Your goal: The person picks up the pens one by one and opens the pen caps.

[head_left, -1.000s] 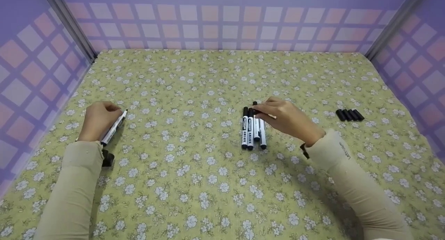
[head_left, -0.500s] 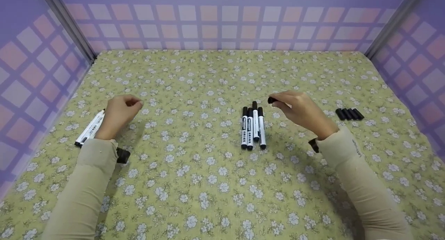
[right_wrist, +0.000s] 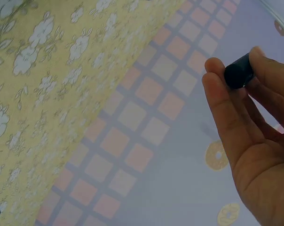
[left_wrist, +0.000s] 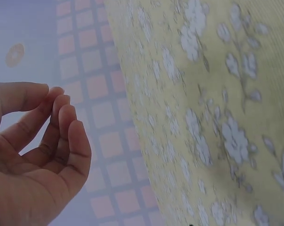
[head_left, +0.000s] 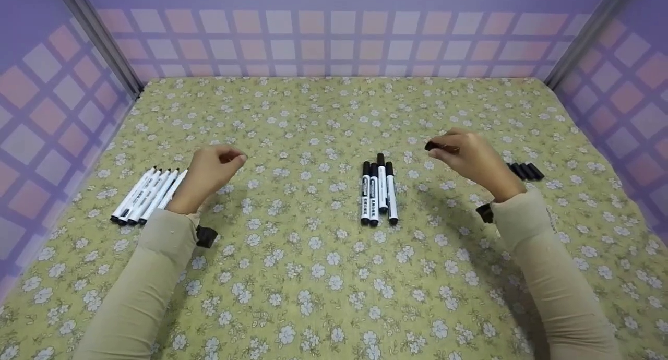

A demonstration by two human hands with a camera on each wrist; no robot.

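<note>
1. On the floral cloth (head_left: pixel 292 297), we see four capped pens (head_left: pixel 373 198), white with black ends, probably bunched for easy reach.
2. Left of those, we find bare-tipped pens (head_left: pixel 152 195) side by side, likely to keep them sorted.
3. Our left hand (head_left: pixel 209 172) hovers there, loosely curled, holding nothing.
4. Far right, we see loose caps (head_left: pixel 527 171) lined up, perhaps against rolling.
5. Our right hand (head_left: pixel 467 156), raised, pinches a short black cap (right_wrist: pixel 239 71), seemingly lightly.

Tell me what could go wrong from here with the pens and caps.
The right hand pinches a cap by its fingertips, so the cap might slip. The loose caps lie partly hidden behind that hand; lowering it could scatter them. The uncapped pens lie bare-tipped on the cloth; in the head view the left hand partly hides one, so a nudge might roll it and mark the cloth.
</note>
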